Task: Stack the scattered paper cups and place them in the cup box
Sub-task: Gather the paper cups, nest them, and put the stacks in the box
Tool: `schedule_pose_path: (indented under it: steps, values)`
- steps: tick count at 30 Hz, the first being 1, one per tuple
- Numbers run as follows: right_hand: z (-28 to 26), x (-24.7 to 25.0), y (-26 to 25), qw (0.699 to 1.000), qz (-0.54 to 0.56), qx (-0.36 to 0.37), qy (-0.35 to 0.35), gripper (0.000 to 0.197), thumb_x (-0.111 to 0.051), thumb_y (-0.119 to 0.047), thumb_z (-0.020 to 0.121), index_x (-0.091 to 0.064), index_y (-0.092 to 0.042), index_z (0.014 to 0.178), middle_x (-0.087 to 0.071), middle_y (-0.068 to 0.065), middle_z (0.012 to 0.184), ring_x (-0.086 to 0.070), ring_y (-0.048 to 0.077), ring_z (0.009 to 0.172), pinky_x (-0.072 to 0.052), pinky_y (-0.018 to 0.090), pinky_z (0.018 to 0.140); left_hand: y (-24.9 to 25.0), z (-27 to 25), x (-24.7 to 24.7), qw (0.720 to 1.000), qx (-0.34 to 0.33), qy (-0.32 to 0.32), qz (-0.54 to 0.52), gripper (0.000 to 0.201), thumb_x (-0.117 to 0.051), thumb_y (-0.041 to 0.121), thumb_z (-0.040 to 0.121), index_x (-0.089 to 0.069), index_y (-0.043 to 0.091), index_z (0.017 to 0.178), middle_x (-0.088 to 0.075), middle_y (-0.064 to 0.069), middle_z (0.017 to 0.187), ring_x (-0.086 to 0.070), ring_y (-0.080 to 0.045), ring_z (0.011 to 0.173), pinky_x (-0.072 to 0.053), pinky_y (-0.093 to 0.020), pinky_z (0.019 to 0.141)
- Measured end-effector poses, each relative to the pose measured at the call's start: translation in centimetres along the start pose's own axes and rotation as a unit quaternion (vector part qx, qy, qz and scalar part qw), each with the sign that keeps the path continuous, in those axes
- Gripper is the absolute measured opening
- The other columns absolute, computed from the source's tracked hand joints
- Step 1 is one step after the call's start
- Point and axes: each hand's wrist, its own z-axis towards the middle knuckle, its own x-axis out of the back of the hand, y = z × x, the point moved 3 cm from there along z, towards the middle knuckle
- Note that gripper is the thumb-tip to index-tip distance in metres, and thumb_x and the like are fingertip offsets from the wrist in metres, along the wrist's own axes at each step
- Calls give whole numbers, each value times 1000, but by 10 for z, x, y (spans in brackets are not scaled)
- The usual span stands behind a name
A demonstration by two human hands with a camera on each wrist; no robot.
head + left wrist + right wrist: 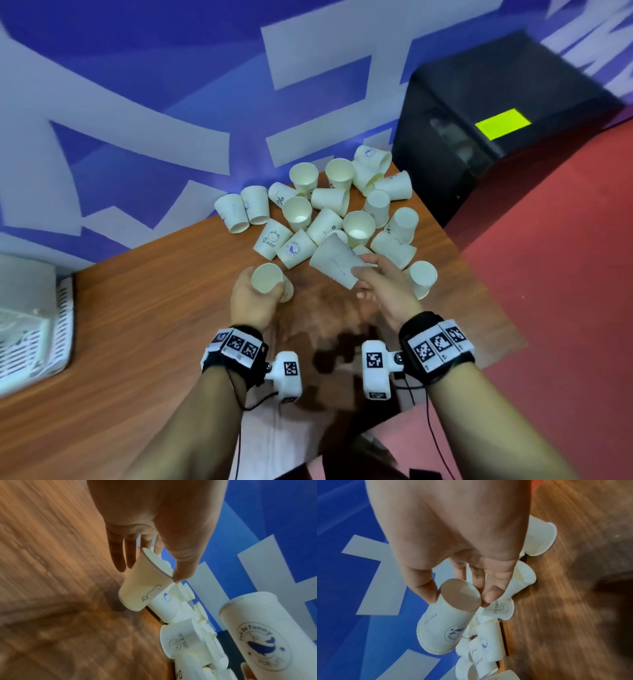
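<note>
Several white paper cups (358, 224) lie and stand in a heap at the far edge of the wooden table (137, 359). My left hand (261, 287) grips one cup (268, 279) by its rim, mouth up, just in front of the heap; the left wrist view shows this cup (142, 591) tilted under my left hand (149, 573). My right hand (360, 266) pinches a whale-logo cup (334, 262) at its base, mouth pointing away to the left. In the right wrist view my right hand (459, 598) has thumb and fingers round that cup (440, 626).
A white slotted basket (61, 325) stands on the table at the far left. A black box (479, 85) with a yellow-green label sits on the floor beyond the table's right corner. A blue and white wall (137, 102) backs the table. Red floor (548, 274) lies right.
</note>
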Motion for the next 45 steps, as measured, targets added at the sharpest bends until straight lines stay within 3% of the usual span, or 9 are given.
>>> schedule_pose_path:
  steps: [6,11,14,18,22,26,34,38,45]
  values:
    - [-5,-60,-14,997,-33,1,-75,32,-67,-15,90,-57,-21,120,-60,10,111,-63,22,91,-54,35,77,-3,-18,55,991,23,17,-132,54,-76,47,66,-61,25,113,-67,6,105,-66,-17,97,-56,-45,87]
    - [-19,-146,-21,979,-91,23,-182,44,-66,-13,92,-52,-23,132,-64,7,114,-63,19,89,-52,32,69,-21,-40,120,972,31,41,-229,24,-72,19,87,-62,20,109,-67,-3,102,-67,-19,91,-60,-38,75]
    - [-32,-204,-17,950,-155,45,-268,61,-67,-13,90,-40,-33,141,-66,5,113,-66,18,94,-54,37,75,-43,-55,165,963,25,75,-257,15,-67,18,90,-63,22,104,-69,-4,101,-68,-18,90,-58,-26,64]
    - [-51,-278,-6,900,-245,82,-353,84,-69,-12,86,-25,-43,150,-68,16,105,-66,18,88,-58,42,79,-77,-69,219,950,39,123,-286,12,-65,24,92,-58,32,97,-69,-4,105,-68,-19,95,-60,-34,73]
    - [-71,-343,3,854,-316,116,-397,90,-69,-13,84,-19,-45,152,-70,17,95,-66,15,77,-56,31,76,-109,-72,269,943,33,158,-292,16,-63,27,94,-61,24,109,-69,2,105,-66,-10,91,-52,-14,62]
    - [-87,-399,15,838,-340,134,-406,87,-71,-17,83,-23,-44,150,-70,15,97,-69,20,88,-51,29,85,-142,-69,313,941,37,162,-296,19,-66,30,91,-62,29,110,-69,2,109,-66,-14,97,-54,-33,82]
    - [-108,-511,49,855,-326,147,-376,67,-81,-31,77,-41,-33,130,-64,4,109,-64,19,101,-55,34,85,-198,-53,398,947,19,151,-283,26,-73,23,86,-58,31,106,-64,6,109,-62,-11,100,-52,-32,90]
    - [-114,-559,63,852,-339,157,-366,65,-81,-26,78,-39,-29,128,-62,0,117,-63,13,103,-54,31,85,-235,-43,436,954,31,153,-254,75,-73,38,67,-49,22,136,-59,4,127,-57,-11,117,-48,-34,101]
    - [-116,-604,82,843,-377,167,-345,73,-80,-14,77,-41,-30,136,-57,-6,120,-58,6,100,-48,14,74,-284,-16,474,954,43,178,-238,56,-78,10,74,-51,23,122,-59,12,109,-58,-9,103,-49,-18,80]
